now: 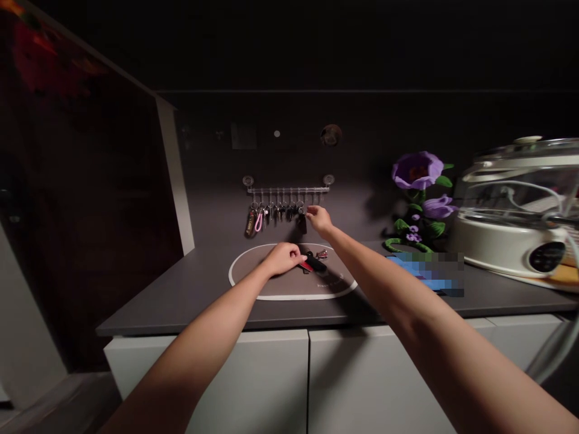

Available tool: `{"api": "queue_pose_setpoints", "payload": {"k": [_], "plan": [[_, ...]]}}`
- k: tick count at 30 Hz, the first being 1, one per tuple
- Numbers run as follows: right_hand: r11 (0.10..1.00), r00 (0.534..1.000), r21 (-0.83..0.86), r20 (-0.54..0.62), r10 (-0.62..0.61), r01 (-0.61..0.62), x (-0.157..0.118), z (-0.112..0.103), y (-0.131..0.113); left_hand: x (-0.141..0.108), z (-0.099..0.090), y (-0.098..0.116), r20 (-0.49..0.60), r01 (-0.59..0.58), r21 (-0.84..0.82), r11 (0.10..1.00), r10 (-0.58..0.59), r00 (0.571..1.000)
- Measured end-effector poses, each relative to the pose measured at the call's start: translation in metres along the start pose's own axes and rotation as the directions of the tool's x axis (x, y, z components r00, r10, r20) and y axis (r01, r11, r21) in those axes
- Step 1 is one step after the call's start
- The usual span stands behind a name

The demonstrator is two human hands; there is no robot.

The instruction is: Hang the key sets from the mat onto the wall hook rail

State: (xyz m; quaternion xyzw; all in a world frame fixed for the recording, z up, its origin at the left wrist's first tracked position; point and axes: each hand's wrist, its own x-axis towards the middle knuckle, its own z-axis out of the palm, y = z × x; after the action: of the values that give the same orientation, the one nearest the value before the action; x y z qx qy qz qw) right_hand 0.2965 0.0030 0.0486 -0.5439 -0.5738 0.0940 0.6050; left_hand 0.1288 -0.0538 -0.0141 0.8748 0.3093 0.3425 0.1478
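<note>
A clear hook rack (289,190) is fixed to the dark wall, with several bunches of keys (280,211) hanging from it. Among them are a pink loop strap (259,220) and a brown tag (250,223). My right hand (319,219) is raised to the rack's right part, fingers pinched beside a hanging dark fob (302,224); what they hold is hidden. Low over the oval mat (253,283), my left hand (284,259) is closed, its fingertips at a flat red piece (307,266). A black key fob (316,263) and a small metal clip-like item (322,254) lie beside it.
Purple artificial flowers (418,172) stand on the right of the dark counter (172,295), behind a blue, partly blurred flat item (416,271). A cream appliance with a clear upper part (502,241) is at far right. White cabinet doors (271,374) are below.
</note>
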Motion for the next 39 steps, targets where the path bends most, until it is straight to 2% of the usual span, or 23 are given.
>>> {"api": "queue_pose_setpoints", "payload": {"k": [8, 12, 17, 21, 27, 33, 39], "plan": [[0.997, 0.999, 0.066, 0.047, 0.024, -0.027, -0.042, -0.015, -0.008, -0.005, 0.006, 0.011, 0.149, -0.036, 0.181, 0.983, 0.009, 0.989], [0.996, 0.998, 0.087, 0.057, 0.006, -0.011, -0.063, -0.02, 0.004, -0.007, 0.005, 0.015, 0.153, -0.022, 0.259, 0.966, -0.019, 0.988], [0.998, 0.999, 0.055, 0.034, 0.01, -0.012, -0.084, -0.029, 0.023, -0.007, 0.002, 0.01, 0.191, -0.012, 0.257, 0.966, -0.038, 0.981], [1.0, 0.999, -0.012, 0.036, 0.021, -0.02, -0.09, -0.035, 0.029, -0.006, -0.005, 0.006, 0.218, -0.063, 0.269, 0.961, 0.003, 0.976], [0.989, 0.996, -0.126, 0.06, -0.066, 0.073, -0.091, -0.036, 0.021, -0.004, -0.014, 0.0, 0.288, -0.152, 0.255, 0.955, 0.075, 0.955], [0.953, 0.982, -0.251, 0.122, -0.142, 0.169, -0.095, -0.034, 0.017, 0.001, -0.016, -0.011, 0.342, -0.232, 0.242, 0.942, 0.141, 0.929], [0.914, 0.965, -0.322, 0.163, -0.205, 0.248, -0.094, -0.032, 0.018, 0.003, -0.014, -0.017, 0.293, -0.229, 0.286, 0.93, 0.143, 0.945]]}}
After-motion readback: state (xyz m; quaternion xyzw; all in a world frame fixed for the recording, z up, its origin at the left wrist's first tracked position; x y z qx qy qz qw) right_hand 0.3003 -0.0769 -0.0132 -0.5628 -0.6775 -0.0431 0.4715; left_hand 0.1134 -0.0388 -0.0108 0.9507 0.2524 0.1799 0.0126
